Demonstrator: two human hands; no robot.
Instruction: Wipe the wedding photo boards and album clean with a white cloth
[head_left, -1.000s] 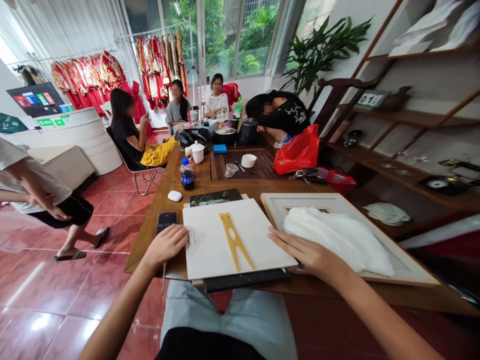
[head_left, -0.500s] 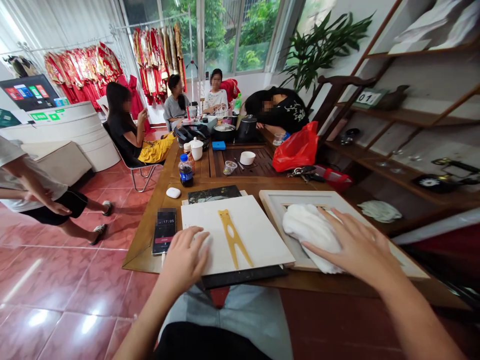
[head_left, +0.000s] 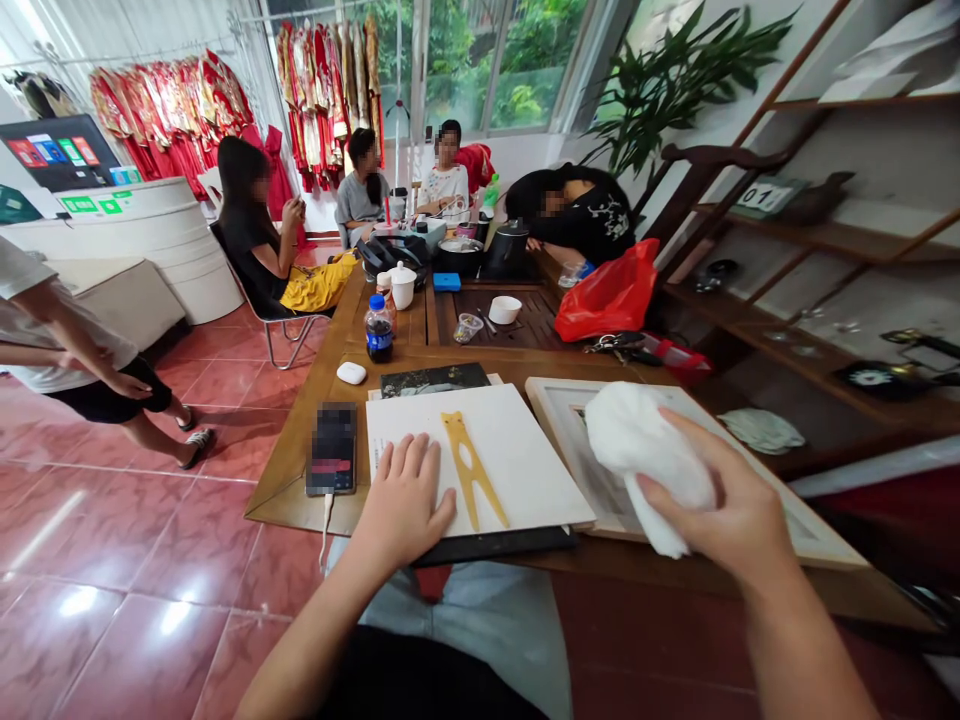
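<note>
My left hand lies flat with its fingers stretched out on a white board. To the right of its thumb, a flat yellow piece with two long prongs and a cat-like top rests on that board. My right hand grips a bunched white cloth, lifted above a pale wooden picture frame. Much of the picture inside the frame is hidden by the cloth and hand.
Left of the board lie a phone with a cable and a white earbud case. Beyond stand a dark drink bottle, a lidded white cup, a white bowl and a red plastic bag. Several people sit around the table.
My right hand has closed around the white cloth and raised it off the picture frame. My left hand has moved right and settled flat on the white board.
</note>
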